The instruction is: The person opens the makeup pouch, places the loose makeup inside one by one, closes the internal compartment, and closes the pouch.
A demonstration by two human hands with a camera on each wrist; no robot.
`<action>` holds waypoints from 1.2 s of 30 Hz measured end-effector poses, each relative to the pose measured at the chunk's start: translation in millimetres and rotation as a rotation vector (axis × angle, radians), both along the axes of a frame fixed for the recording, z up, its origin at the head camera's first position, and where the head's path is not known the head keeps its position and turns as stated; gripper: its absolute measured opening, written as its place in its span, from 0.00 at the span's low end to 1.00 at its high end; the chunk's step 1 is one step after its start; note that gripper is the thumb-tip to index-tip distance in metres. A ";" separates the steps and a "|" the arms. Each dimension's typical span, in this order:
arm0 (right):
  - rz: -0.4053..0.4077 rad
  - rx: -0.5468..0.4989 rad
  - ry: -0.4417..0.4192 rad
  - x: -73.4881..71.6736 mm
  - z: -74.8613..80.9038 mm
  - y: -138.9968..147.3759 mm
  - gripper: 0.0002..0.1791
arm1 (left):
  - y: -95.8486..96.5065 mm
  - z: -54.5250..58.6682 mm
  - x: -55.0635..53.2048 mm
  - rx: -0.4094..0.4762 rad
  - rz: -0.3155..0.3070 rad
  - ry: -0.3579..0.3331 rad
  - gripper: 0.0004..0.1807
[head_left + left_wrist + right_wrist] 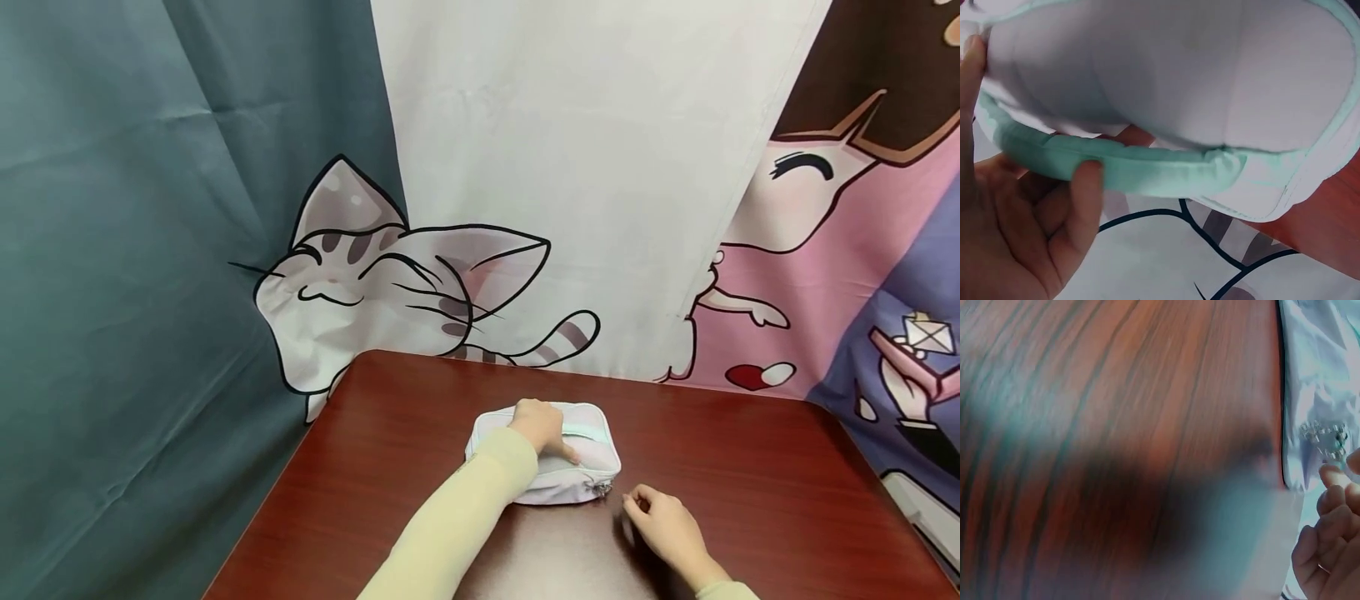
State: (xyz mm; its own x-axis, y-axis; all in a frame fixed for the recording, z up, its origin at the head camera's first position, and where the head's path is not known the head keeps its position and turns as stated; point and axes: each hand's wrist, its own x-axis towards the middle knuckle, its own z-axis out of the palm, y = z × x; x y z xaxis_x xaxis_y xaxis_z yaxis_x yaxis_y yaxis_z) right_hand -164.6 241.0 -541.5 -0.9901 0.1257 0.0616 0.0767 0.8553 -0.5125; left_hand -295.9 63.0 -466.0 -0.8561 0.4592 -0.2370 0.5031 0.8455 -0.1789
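Note:
A pale lilac-white zip pouch (592,458) lies on the table, with mint piping and a padded mint handle (1160,172) on top. My left hand (536,429) reaches over the pouch and grips it at the handle. In the left wrist view, its fingers curl under the handle while the thumb (969,69) rests against the pouch. Silvery zipper pulls (602,489) hang at the pouch's near right corner. Just right of them is my right hand (667,529), its fingers loosely bent and apart from the pouch in the head view. I see nothing held in it.
The dark red-brown wooden table (375,517) has rounded far corners. Behind it hangs a printed cloth (480,150) with a cartoon cat and a cartoon figure. A pale object (926,517) is partly visible beyond the table's right edge.

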 end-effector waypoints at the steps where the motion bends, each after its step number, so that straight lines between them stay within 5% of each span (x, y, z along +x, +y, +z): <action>1: 0.002 -0.006 0.003 -1.2 0.9 2.1 0.07 | -2.4 1.3 -0.4 0.004 0.001 -0.014 0.38; 5: 0.023 -0.047 0.071 -11.5 6.5 9.3 0.04 | -14.8 8.0 0.9 0.039 -0.005 -0.077 0.37; 10: 0.099 -0.100 0.154 -36.0 17.4 16.3 0.16 | -33.2 15.9 7.1 0.020 0.016 -0.052 0.50; 16: 0.265 -0.084 0.181 -70.7 27.8 14.5 0.24 | -50.2 26.2 13.2 -0.172 0.168 -0.068 0.58; 21: 0.370 -0.034 0.097 -88.7 29.4 3.3 0.27 | -60.3 23.2 17.6 -0.320 0.180 -0.180 0.41; 23: 0.384 -0.027 0.051 -91.8 29.2 -0.2 0.27 | -63.8 18.6 18.8 -0.299 0.174 -0.190 0.38; 30: 0.385 -0.001 -0.026 -87.3 31.3 -1.6 0.25 | -72.7 8.4 15.7 -0.197 0.141 -0.120 0.54; 36: 0.360 0.143 0.077 -76.1 35.8 2.8 0.24 | -75.5 2.9 3.3 -0.131 0.113 0.003 0.35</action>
